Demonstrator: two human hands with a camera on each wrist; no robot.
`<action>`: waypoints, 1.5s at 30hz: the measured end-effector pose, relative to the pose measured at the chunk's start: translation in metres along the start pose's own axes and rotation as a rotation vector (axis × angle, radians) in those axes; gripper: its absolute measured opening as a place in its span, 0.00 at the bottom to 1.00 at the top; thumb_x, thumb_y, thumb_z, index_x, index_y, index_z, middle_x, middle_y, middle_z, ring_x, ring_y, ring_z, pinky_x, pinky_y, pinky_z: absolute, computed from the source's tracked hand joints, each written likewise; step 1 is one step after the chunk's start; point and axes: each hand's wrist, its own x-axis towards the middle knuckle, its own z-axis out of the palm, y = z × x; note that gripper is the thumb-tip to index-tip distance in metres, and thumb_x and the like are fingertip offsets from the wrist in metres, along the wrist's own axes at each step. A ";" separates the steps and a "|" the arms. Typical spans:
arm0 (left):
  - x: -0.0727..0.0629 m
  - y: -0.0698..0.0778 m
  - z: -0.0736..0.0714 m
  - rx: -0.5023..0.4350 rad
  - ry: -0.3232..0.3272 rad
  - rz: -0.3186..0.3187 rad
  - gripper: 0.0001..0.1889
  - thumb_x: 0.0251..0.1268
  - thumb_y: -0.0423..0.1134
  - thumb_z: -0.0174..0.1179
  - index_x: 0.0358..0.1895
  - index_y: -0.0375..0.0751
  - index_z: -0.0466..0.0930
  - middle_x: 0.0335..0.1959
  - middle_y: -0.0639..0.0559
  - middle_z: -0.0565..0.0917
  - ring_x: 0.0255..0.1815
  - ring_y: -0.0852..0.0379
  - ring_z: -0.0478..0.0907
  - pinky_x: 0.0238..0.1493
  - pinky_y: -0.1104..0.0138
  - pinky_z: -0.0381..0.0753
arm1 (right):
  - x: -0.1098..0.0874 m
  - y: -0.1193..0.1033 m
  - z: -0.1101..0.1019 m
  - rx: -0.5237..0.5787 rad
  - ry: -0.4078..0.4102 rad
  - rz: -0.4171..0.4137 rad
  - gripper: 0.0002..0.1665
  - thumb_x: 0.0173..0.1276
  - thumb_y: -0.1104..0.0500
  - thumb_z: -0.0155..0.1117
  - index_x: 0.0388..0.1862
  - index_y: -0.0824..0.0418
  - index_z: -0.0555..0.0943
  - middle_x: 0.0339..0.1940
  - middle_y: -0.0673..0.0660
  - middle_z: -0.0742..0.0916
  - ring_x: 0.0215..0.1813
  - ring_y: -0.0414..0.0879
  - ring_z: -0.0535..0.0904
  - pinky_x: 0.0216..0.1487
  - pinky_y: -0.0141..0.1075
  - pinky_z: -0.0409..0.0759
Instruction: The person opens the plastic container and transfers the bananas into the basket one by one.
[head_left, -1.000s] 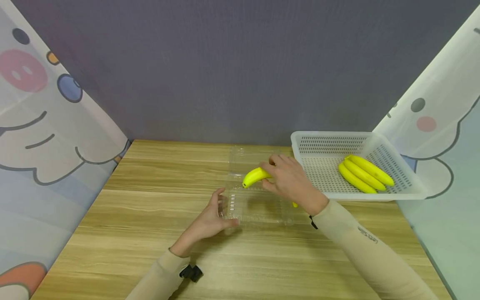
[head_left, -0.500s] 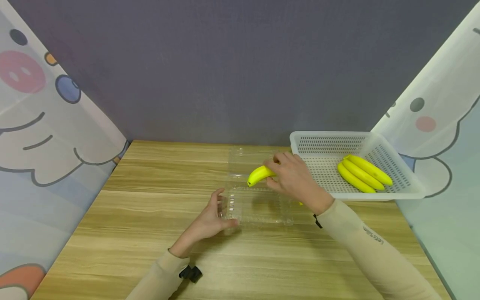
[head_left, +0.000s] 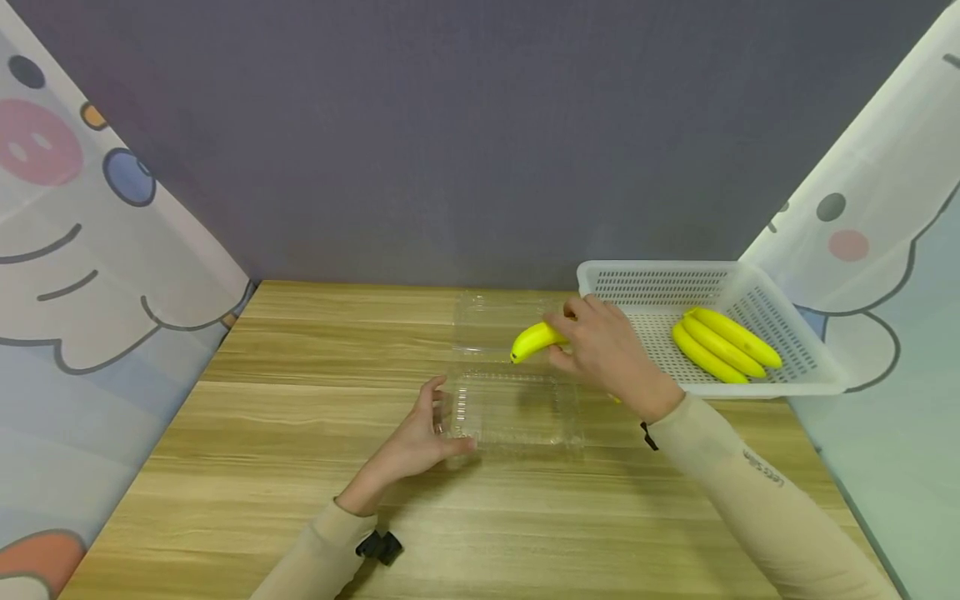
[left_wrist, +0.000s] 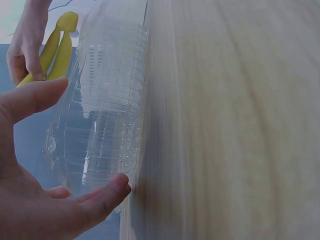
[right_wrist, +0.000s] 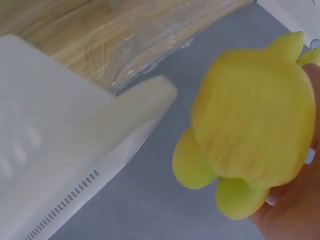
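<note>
My right hand [head_left: 609, 354] grips a bunch of yellow bananas [head_left: 536, 341] in the air, beyond the right back part of a clear plastic clamshell box [head_left: 461, 404]. One banana tip points left, and most of the bunch is hidden by the hand. From the right wrist, the thick joined stem end of the bunch [right_wrist: 255, 115] shows close up. My left hand [head_left: 411, 443] holds the box at its left end, thumb and fingers spread round the side. The box stands on the wooden table with its lid [head_left: 487, 323] folded back. In the left wrist view its ridged wall [left_wrist: 107, 125] lies between the fingers.
At the back right, a white perforated basket [head_left: 750, 389] contains another bunch of bananas [head_left: 722, 346], and its left edge is near the right hand. A grey panel [head_left: 420, 150] rises behind the table [head_left: 300, 417]. Cartoon-printed sheets [head_left: 135, 275] flank both sides.
The right hand has shifted right and slightly back with the bananas, toward the basket's left edge. The left hand and the box stay where they were.
</note>
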 end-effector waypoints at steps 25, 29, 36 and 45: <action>0.000 -0.001 -0.001 -0.006 -0.009 0.003 0.61 0.53 0.45 0.79 0.82 0.46 0.41 0.76 0.33 0.57 0.71 0.31 0.64 0.66 0.40 0.70 | -0.008 0.032 -0.014 -0.073 0.000 -0.005 0.18 0.61 0.54 0.68 0.46 0.63 0.84 0.32 0.59 0.77 0.31 0.55 0.70 0.28 0.42 0.70; 0.000 -0.001 -0.001 -0.008 -0.013 0.004 0.61 0.53 0.45 0.79 0.82 0.46 0.41 0.76 0.34 0.57 0.72 0.31 0.63 0.67 0.41 0.69 | -0.008 0.037 -0.016 -0.068 -0.018 0.010 0.21 0.60 0.54 0.67 0.49 0.64 0.85 0.32 0.60 0.78 0.32 0.55 0.71 0.29 0.43 0.71; -0.001 0.000 -0.001 0.005 -0.010 0.011 0.61 0.52 0.45 0.79 0.82 0.45 0.42 0.75 0.34 0.58 0.72 0.32 0.64 0.66 0.41 0.70 | -0.008 0.047 -0.020 -0.059 -0.031 0.019 0.19 0.61 0.54 0.66 0.47 0.64 0.85 0.31 0.59 0.79 0.30 0.54 0.70 0.28 0.43 0.71; -0.001 -0.001 -0.001 0.014 -0.009 0.007 0.61 0.52 0.45 0.79 0.82 0.46 0.41 0.75 0.35 0.59 0.71 0.32 0.65 0.65 0.41 0.71 | -0.007 0.058 -0.024 -0.061 -0.048 0.052 0.20 0.60 0.56 0.66 0.49 0.64 0.85 0.32 0.60 0.79 0.31 0.55 0.71 0.27 0.43 0.71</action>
